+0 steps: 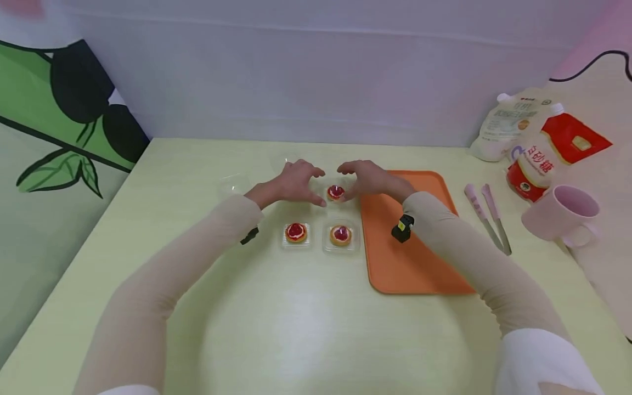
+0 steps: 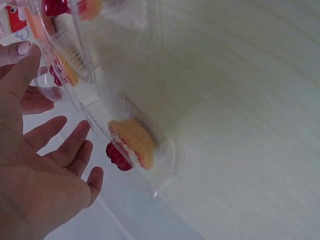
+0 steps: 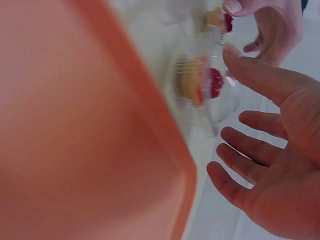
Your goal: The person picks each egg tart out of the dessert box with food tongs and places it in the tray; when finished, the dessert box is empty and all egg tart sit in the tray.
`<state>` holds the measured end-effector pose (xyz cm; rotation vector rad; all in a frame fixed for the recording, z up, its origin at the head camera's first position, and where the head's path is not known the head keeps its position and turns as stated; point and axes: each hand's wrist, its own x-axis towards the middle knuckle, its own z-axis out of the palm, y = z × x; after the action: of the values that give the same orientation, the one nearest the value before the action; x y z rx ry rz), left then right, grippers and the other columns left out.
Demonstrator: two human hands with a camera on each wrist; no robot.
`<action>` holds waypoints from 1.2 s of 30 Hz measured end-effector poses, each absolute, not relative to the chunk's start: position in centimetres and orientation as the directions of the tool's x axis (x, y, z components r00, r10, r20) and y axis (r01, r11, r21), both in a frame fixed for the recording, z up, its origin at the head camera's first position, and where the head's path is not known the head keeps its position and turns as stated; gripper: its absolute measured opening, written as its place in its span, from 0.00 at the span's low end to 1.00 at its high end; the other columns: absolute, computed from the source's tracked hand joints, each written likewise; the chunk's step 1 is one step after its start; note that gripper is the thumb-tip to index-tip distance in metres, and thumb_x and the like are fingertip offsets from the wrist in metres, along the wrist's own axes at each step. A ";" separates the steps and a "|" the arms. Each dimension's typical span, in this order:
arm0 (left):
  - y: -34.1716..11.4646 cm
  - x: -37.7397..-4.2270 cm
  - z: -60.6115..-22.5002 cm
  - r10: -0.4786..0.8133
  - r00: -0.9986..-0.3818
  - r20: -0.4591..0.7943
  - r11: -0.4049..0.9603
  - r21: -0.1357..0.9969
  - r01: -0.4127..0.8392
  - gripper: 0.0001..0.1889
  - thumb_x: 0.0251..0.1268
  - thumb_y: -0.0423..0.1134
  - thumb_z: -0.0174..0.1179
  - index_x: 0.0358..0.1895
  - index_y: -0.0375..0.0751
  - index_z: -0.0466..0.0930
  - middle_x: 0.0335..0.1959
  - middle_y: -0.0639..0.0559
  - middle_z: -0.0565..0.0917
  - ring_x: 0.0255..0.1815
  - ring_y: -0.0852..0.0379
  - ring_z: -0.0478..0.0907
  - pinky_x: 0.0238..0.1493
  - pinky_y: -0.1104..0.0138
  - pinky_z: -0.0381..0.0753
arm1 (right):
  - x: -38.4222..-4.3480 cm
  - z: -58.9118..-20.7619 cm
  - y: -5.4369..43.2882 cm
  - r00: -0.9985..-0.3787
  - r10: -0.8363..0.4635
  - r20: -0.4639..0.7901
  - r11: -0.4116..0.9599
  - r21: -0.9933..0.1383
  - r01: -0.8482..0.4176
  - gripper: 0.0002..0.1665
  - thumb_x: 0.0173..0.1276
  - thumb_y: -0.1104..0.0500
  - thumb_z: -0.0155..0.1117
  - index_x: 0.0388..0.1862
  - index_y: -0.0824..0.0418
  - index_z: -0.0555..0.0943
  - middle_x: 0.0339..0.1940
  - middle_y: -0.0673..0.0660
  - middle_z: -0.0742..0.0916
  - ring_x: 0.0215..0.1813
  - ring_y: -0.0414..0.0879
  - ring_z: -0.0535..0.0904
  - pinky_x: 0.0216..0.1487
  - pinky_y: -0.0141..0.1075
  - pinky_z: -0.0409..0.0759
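Observation:
My left hand (image 1: 296, 184) and right hand (image 1: 369, 178) hover over the table with fingers spread and loosely bent, facing each other. Between them a small fruit tart (image 1: 336, 192) sits in a clear plastic box; neither hand visibly grips it. Nearer to me stand two more boxed tarts, the left tart (image 1: 296, 232) and the right tart (image 1: 340, 236). In the left wrist view, a boxed tart (image 2: 132, 144) with red topping lies just beyond my left fingertips. From the right wrist, a tart (image 3: 192, 82) shows close to my right thumb.
An orange tray (image 1: 415, 263) lies under my right forearm. Right of it are two utensils with pink handles (image 1: 475, 202), a pink mug (image 1: 555, 211), a red-and-white sugar bag (image 1: 540, 164) and a white pouch (image 1: 508, 123). Clear plastic pieces (image 1: 234, 185) lie at the back left.

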<state>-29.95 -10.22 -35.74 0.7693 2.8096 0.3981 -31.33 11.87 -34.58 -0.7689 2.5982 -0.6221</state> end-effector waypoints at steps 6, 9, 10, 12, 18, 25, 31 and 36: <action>-9.5 -29.7 -36.7 0.520 -0.844 -0.134 0.841 0.252 0.478 0.39 0.53 0.58 0.73 0.66 0.40 0.75 0.64 0.42 0.78 0.70 0.43 0.65 0.68 0.43 0.57 | -30.2 -35.6 11.9 -0.796 -0.581 -0.172 0.748 -0.500 -0.437 0.41 0.58 0.53 0.78 0.69 0.63 0.73 0.70 0.62 0.77 0.72 0.59 0.70 0.71 0.52 0.69; -9.2 -29.7 -36.8 0.510 -0.850 -0.132 0.849 0.241 0.471 0.38 0.54 0.57 0.72 0.66 0.42 0.75 0.67 0.43 0.76 0.71 0.44 0.63 0.69 0.44 0.56 | -30.2 -36.0 12.1 -0.797 -0.588 -0.136 0.739 -0.492 -0.461 0.40 0.58 0.53 0.78 0.67 0.63 0.75 0.68 0.62 0.79 0.70 0.58 0.71 0.70 0.52 0.71; -9.1 -29.7 -36.9 0.506 -0.853 -0.129 0.851 0.237 0.469 0.38 0.54 0.57 0.72 0.67 0.42 0.75 0.67 0.43 0.76 0.72 0.44 0.63 0.69 0.44 0.56 | -30.2 -36.0 12.2 -0.796 -0.593 -0.123 0.733 -0.491 -0.471 0.40 0.58 0.52 0.78 0.67 0.64 0.75 0.67 0.62 0.79 0.69 0.58 0.72 0.69 0.52 0.71; -9.0 -29.6 -36.8 0.497 -0.859 -0.123 0.856 0.232 0.462 0.38 0.55 0.57 0.71 0.67 0.43 0.74 0.69 0.43 0.75 0.72 0.45 0.62 0.69 0.44 0.56 | -30.3 -36.3 12.5 -0.787 -0.611 -0.092 0.717 -0.484 -0.501 0.40 0.58 0.52 0.78 0.66 0.64 0.75 0.66 0.62 0.80 0.68 0.58 0.73 0.68 0.52 0.72; -8.8 -29.2 -36.9 0.499 -0.860 -0.106 0.858 0.197 0.474 0.37 0.57 0.58 0.69 0.67 0.42 0.75 0.69 0.44 0.75 0.71 0.45 0.63 0.68 0.43 0.56 | -30.3 -36.8 13.0 -0.736 -0.676 -0.040 0.665 -0.465 -0.585 0.40 0.57 0.51 0.79 0.66 0.62 0.75 0.65 0.60 0.80 0.68 0.57 0.73 0.70 0.53 0.69; -8.3 -29.4 -37.0 0.520 -0.849 -0.092 0.854 0.081 0.514 0.40 0.54 0.63 0.69 0.66 0.42 0.75 0.66 0.45 0.77 0.69 0.47 0.64 0.67 0.45 0.56 | -30.5 -36.8 13.2 -0.720 -0.693 -0.026 0.657 -0.435 -0.616 0.41 0.57 0.50 0.79 0.67 0.62 0.74 0.66 0.60 0.81 0.68 0.58 0.73 0.71 0.53 0.68; -7.8 -29.6 -37.4 0.565 -0.822 -0.075 0.819 -0.074 0.570 0.37 0.55 0.65 0.66 0.61 0.41 0.78 0.59 0.45 0.80 0.63 0.47 0.66 0.65 0.48 0.56 | -30.5 -37.3 13.7 -0.732 -0.679 -0.051 0.681 -0.416 -0.603 0.43 0.59 0.46 0.77 0.71 0.57 0.72 0.66 0.59 0.80 0.66 0.57 0.74 0.69 0.52 0.70; -7.7 -29.7 -37.6 0.576 -0.815 -0.056 0.810 -0.095 0.579 0.35 0.59 0.63 0.64 0.61 0.41 0.77 0.59 0.46 0.80 0.62 0.48 0.67 0.65 0.49 0.57 | -30.4 -37.7 13.7 -0.724 -0.689 -0.036 0.677 -0.389 -0.625 0.47 0.56 0.45 0.79 0.72 0.57 0.71 0.64 0.59 0.80 0.62 0.55 0.75 0.65 0.49 0.73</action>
<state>-29.69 -7.72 -37.60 0.9466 2.9657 -0.1680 -30.41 13.72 -37.66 -1.0717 2.7095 -0.5289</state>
